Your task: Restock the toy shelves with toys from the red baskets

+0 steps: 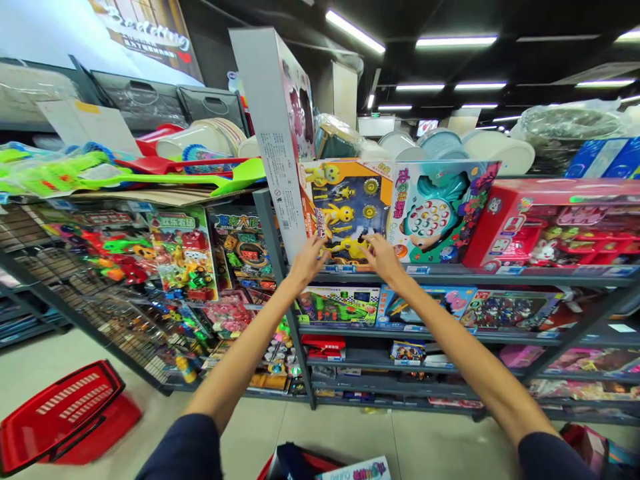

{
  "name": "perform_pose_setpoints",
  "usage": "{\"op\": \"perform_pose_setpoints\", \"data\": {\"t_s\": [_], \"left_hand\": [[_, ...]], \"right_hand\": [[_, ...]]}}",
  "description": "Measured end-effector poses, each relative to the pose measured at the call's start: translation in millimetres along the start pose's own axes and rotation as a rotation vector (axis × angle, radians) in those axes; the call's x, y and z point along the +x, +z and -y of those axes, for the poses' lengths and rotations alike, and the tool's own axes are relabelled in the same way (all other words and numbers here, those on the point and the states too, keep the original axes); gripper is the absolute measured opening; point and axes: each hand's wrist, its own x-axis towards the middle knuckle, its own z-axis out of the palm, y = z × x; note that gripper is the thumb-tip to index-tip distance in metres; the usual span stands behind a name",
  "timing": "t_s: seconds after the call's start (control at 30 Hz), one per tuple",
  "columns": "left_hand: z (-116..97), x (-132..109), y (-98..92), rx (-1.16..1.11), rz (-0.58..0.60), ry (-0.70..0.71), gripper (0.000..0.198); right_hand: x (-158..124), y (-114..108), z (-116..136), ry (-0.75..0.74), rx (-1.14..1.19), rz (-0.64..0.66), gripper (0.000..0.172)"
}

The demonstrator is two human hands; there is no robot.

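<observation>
Shelf (450,277) ahead, left hand (306,262), right hand (383,259) outstretched

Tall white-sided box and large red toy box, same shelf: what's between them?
Head view, left to right: the yellow-figure toy box, then the teal fish game box.

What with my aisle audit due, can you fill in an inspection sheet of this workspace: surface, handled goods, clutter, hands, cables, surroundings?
Surface: grey shelf, price labels along its front edge.
Handled goods: yellow-figure toy box, upright on the shelf.
Clutter: red basket on the floor, at the picture's left.
Hands: left hand at the box's lower left edge, right hand at its lower right; whether they grip it is unclear.
Cables: nothing seen.
Surroundings: teal toy box beside the yellow-figure one, hanging toy packs to the left, ceiling lights lit.
</observation>
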Motion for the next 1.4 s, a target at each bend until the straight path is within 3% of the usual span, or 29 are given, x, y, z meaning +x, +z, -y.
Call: {"op": "perform_pose_setpoints", "data": {"t_s": [0.07,0.13,0.23,0.3,0.4,0.53,0.93,1.1,1.2,1.27,1.33,1.37,1.4], "left_hand": [[2.2,40.1,-37.6,0.008,-0.178,0.109,0.036],[1.8,88.8,-72.3,0.055,-0.258,0.189,0.048],[-1.8,150.7,-101.1,0.136,-0.190,0.252,0.069],[-4.3,171.4,-105.5,0.172,-0.101,0.256,0.069],[-7.0,174.8,-103.9,0.191,-0.041,0.222,0.059],[-8.6,164.7,-104.8,0.171,-0.085,0.213,0.052],[-14.6,160.8,-116.9,0.157,-0.054,0.232,0.043],[-20.1,163.4,-130.4,0.133,-0.064,0.220,0.049],[-33.9,143.8,-139.9,0.059,-0.198,0.212,0.052],[-46.9,103.3,-134.5,-0.016,-0.340,0.151,0.043],[-59.4,29.9,-109.8,-0.103,-0.436,-0.002,0.032],[-64.2,-20.1,-89.3,-0.156,-0.450,-0.119,0.030],[-67.8,-77.9,-64.1,-0.210,-0.397,-0.239,0.030]], "right_hand": [[36.3,-37.0,-9.8,-0.088,0.032,-0.222,0.044],[81.0,-73.6,-17.8,-0.167,-0.047,-0.315,0.055],[139.2,-111.1,-26.9,-0.206,-0.187,-0.232,0.069],[160.0,-121.4,-31.1,-0.190,-0.233,-0.121,0.069],[163.8,-124.0,-34.4,-0.183,-0.241,-0.060,0.061],[149.1,-124.4,-32.8,-0.223,-0.194,-0.119,0.056],[143.4,-140.3,-36.0,-0.267,-0.045,-0.047,0.063],[141.6,-150.6,-37.8,-0.236,-0.029,-0.115,0.075],[115.1,-155.4,-25.9,-0.208,-0.011,-0.266,0.073],[64.5,-142.6,-10.7,-0.131,0.064,-0.408,0.067],[-22.3,-107.8,8.9,0.036,0.207,-0.482,0.062],[-78.8,-82.3,19.3,0.154,0.286,-0.438,0.058],[-142.2,-53.1,29.4,0.284,0.352,-0.309,0.054]]}}
